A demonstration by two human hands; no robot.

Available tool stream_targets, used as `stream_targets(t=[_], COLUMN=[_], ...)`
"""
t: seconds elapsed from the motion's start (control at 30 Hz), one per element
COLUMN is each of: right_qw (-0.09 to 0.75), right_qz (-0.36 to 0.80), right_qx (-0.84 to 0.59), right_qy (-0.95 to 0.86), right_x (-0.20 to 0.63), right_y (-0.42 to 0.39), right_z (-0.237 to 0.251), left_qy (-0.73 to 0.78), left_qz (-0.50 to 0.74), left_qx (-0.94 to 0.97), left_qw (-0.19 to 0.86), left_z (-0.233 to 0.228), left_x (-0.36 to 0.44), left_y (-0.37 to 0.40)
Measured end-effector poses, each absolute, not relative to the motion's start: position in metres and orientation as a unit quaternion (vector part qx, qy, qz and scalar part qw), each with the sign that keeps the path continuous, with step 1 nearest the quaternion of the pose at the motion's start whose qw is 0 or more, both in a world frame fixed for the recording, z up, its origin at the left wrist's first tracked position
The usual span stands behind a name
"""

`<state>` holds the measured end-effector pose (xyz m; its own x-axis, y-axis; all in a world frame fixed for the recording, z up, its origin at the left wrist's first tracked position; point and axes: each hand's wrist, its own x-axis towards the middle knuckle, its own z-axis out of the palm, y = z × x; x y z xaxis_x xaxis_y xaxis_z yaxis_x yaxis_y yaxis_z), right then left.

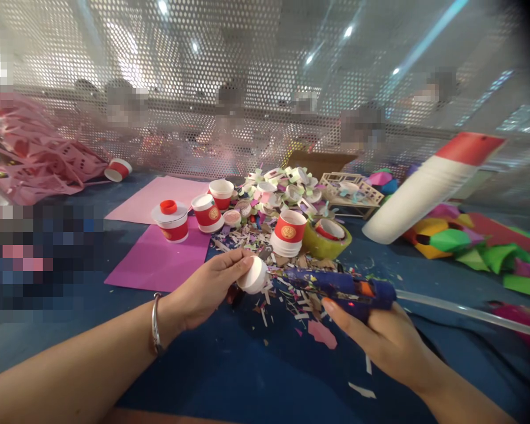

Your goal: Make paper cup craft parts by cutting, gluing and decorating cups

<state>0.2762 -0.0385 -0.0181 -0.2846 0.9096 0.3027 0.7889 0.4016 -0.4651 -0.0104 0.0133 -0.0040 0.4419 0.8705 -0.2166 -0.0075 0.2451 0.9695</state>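
Observation:
Between the thumb and fingers of my left hand point(223, 280) is a small white paper cup piece point(253, 275), its round end facing up toward me. My right hand point(388, 341) is wrapped round a blue hot glue gun point(335, 285). The gun points left, and its nozzle is at the right edge of the white piece; I cannot tell whether they touch. A long clear glue stick point(463, 312) sticks out of the gun's back. Just beyond the nozzle stands a stack of red and white paper cups point(288, 232).
Paper scraps point(287, 300) litter the blue table point(291, 371). More paper cups point(207, 213) stand on and near purple paper point(159, 256). A yellow tape roll point(324, 240) holds a red cup piece. At right a long cup stack point(419, 191) leans; a black cord point(477, 338) trails from the gun.

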Motion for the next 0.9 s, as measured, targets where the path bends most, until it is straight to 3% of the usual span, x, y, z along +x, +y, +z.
stream_targets(t=[0.23,0.9], right_qw=[0.300,0.281], right_qz=[0.149,0.123], right_qx=[-0.565,-0.528], right_qy=[-0.754,-0.792], right_x=[0.262,0.270], right_y=[-0.045,-0.041], right_z=[-0.012,-0.014], left_qy=[0.409,0.421], left_qz=[0.339,0.331], left_qx=[0.515,0.526], left_qw=[0.673,0.660], left_z=[-0.002,-0.001], left_x=[-0.010,-0.011], left_y=[0.012,0.010])
